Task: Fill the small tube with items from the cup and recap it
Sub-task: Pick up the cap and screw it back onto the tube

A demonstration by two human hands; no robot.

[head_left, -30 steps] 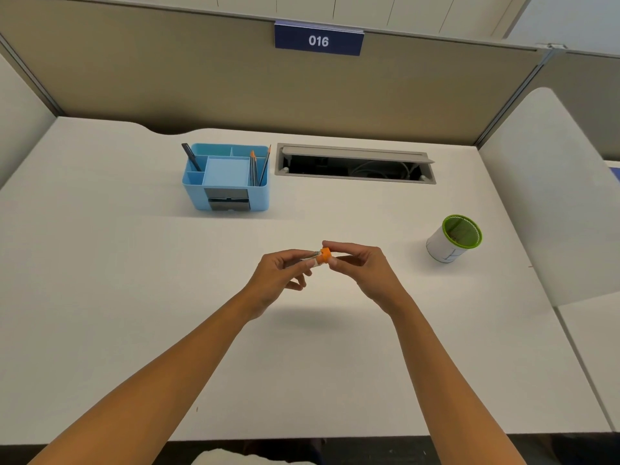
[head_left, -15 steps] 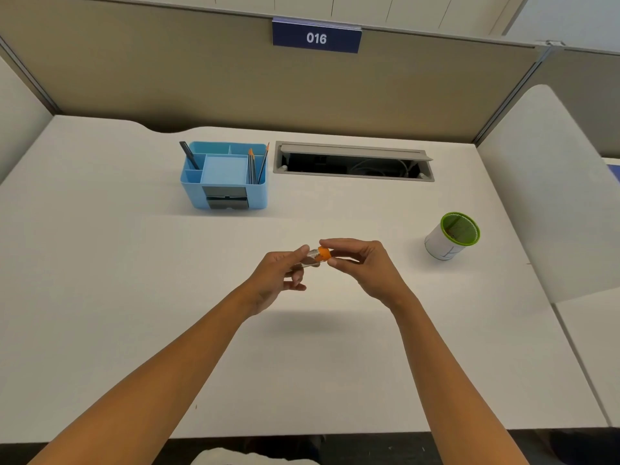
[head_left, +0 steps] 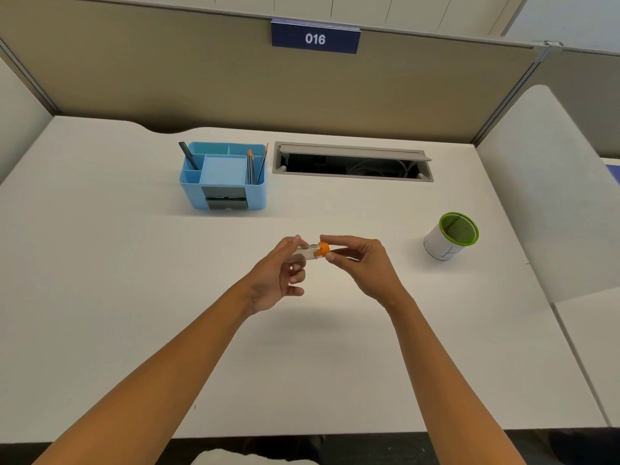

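Observation:
A small clear tube [head_left: 307, 252] lies nearly level in the air above the middle of the white desk [head_left: 134, 297]. My left hand [head_left: 280, 276] pinches its body between thumb and fingers. An orange cap [head_left: 322, 249] sits on the tube's right end, and my right hand [head_left: 360, 263] grips that cap with thumb and forefinger. The white cup with a green rim [head_left: 449, 237] stands tilted on the desk to the right, apart from both hands. What lies inside the cup I cannot make out.
A blue desk organiser [head_left: 224, 177] with pens and pencils stands at the back left. An open grey cable tray [head_left: 352, 161] is set into the desk behind the hands. A tan partition runs along the back, and a white side panel [head_left: 550, 196] rises at the right.
More of the clear tube shows between the hands now. My left fingers have shifted back along the tube while my right fingers stay on the orange cap.

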